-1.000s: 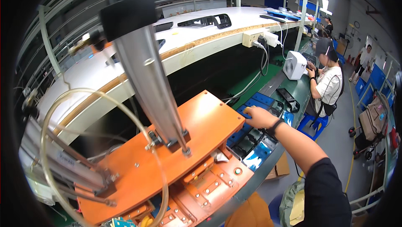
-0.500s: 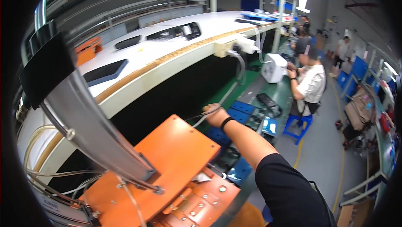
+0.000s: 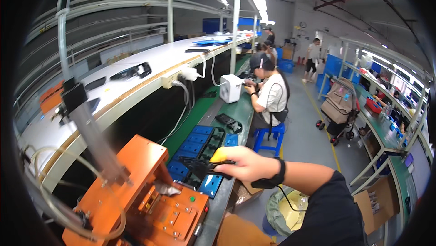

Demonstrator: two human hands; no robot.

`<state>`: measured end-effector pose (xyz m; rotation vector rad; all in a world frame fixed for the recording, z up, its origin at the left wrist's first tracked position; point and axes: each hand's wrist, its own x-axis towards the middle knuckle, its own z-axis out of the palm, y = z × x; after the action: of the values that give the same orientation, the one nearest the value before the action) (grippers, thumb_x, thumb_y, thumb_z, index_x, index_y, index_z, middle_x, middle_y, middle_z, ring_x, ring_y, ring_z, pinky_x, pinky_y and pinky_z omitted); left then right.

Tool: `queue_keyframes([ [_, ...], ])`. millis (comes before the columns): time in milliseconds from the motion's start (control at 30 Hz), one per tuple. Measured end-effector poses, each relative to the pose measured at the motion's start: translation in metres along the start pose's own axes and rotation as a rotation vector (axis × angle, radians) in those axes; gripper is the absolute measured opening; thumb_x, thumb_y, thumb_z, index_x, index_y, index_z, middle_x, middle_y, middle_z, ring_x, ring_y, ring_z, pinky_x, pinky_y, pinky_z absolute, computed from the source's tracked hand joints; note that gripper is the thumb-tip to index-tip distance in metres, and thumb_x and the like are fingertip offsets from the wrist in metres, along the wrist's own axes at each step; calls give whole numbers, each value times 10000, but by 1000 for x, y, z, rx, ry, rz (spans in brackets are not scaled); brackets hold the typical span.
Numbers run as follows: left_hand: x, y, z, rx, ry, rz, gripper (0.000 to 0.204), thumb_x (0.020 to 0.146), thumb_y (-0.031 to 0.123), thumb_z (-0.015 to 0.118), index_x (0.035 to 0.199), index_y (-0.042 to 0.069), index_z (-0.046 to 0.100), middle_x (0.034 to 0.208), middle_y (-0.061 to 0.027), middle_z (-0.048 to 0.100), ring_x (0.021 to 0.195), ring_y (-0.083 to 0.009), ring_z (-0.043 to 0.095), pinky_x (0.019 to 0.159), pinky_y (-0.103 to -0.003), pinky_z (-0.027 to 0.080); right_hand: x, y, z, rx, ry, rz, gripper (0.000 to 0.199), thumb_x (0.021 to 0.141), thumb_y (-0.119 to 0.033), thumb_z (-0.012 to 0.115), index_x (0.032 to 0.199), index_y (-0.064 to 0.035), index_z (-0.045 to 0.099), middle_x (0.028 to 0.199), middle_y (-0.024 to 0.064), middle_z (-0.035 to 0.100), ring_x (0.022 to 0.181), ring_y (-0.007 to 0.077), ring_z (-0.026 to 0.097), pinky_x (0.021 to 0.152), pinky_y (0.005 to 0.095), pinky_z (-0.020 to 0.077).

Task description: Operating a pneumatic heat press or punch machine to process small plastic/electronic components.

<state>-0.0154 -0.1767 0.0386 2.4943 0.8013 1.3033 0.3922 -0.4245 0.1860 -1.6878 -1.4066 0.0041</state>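
My right hand (image 3: pixel 247 164), with a black wrist strap and cord, is closed on a dark flat plastic part (image 3: pixel 197 166). Something yellow, perhaps a finger cover, sits at its fingertips. The part is blurred, and its exact kind is unclear. It hovers over the bench, beside rows of blue flat pieces (image 3: pixel 195 138) and black frame-like parts (image 3: pixel 213 144). Left of the hand stands an orange press (image 3: pixel 175 214) with an upright metal cylinder (image 3: pixel 93 137) and a green button (image 3: pixel 192 199). My left hand is outside the picture.
A white shelf (image 3: pixel 127 94) with a power socket (image 3: pixel 170 81) runs above the bench. Farther along, a seated person (image 3: pixel 270 91) works by a white box-shaped device (image 3: pixel 230 88). A lined bin (image 3: pixel 286 209), blue stool (image 3: pixel 270 137) and stroller (image 3: pixel 338 110) stand to the right.
My view has swung right. My right hand has come back from farther along the bench and now holds the dark flat part up beside the press.
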Motion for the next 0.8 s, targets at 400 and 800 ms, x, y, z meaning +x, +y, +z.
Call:
queue_keyframes([
  [400,-56,-38,-38,-340,23,-247,328,901,154,739,1191,7,702,1213,-188,701,1140,-413,620,1055,-476,466,0,-124,145,289,-697,-708,351,893,-42,713,1239,-7,662,885,79,604,793,306,608,740,422,516],
  [800,-183,-119,-146,312,-163,-504,460,856,198,800,1258,13,677,1385,-235,614,1435,-494,458,1188,-632,323,37,-85,285,-18,-491,-800,349,830,-95,748,1177,-88,711,950,65,682,921,293,658,839,423,532],
])
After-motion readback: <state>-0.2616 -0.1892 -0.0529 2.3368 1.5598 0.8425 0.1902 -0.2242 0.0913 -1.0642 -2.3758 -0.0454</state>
